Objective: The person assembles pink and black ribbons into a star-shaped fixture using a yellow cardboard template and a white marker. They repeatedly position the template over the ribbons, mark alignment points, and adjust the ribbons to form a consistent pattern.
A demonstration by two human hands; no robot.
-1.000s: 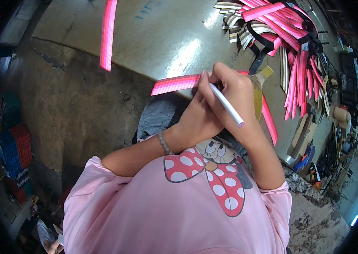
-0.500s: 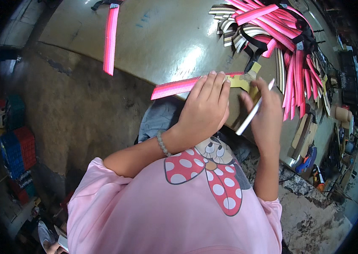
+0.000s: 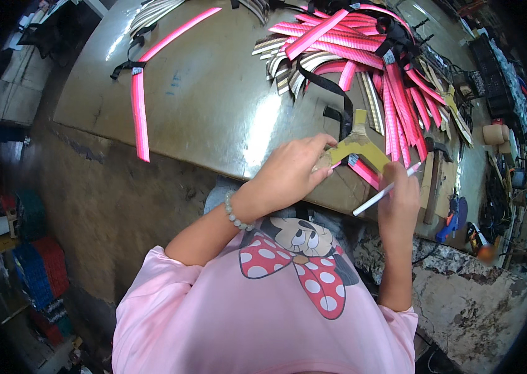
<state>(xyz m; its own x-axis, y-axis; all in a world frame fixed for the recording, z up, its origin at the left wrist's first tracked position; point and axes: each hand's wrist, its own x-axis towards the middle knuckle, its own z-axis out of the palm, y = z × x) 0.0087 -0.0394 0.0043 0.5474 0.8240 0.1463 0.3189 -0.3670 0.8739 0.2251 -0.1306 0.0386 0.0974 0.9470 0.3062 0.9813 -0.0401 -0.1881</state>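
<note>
A yellow three-armed template lies over a pink webbing strap near the table's front edge. My left hand is closed on the template's left arm, its thumb at the near side and fingers at the far side. At the template's right arm is my right hand, fingers curled round a slim white pen that slants across it. A black strap runs from the pile down to the template's far arm. The pink strap's other end is hidden.
Pink and striped webbing straps with black buckles are heaped at the far right of the table. One more pink strap lies at the left. A hammer and a blue-handled tool lie at the right edge.
The pink strap that stuck out left of my left hand now shows to the right, under the template. My left hand has shifted from pressing flat to gripping the template. My right hand has come lower.
</note>
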